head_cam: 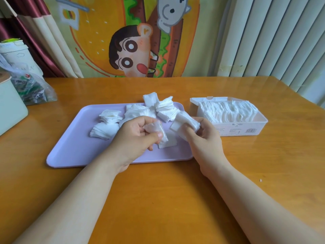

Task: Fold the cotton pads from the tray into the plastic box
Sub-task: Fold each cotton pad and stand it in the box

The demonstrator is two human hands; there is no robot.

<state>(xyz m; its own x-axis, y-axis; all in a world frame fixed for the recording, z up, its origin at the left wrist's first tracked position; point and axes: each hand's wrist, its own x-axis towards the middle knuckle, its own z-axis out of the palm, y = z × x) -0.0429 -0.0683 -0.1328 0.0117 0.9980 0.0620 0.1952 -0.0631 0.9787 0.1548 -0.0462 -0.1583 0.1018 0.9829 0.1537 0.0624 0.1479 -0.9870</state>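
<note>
Left grip (pixel 139 133) pinched a folded cotton pad (pixel 154 128) between thumb and fingers, above the lilac tray (pixel 70 148). Right grip (pixel 202 132) was curled round a small bundle of pads (pixel 186 123) on the side nearest the plastic box (pixel 249 128), probably to keep the transfer short. The box stood open on the counter (pixel 158 199), just right of the tray, and was packed with upright folded pads (pixel 228 111). Unfolded stacks (pixel 109 121) were heaped on the tray's far half, within reach of both hands. One flat pad (pixel 169 142) lay on the tray beneath the left grip. Judged well along, with many left to fold.
</note>
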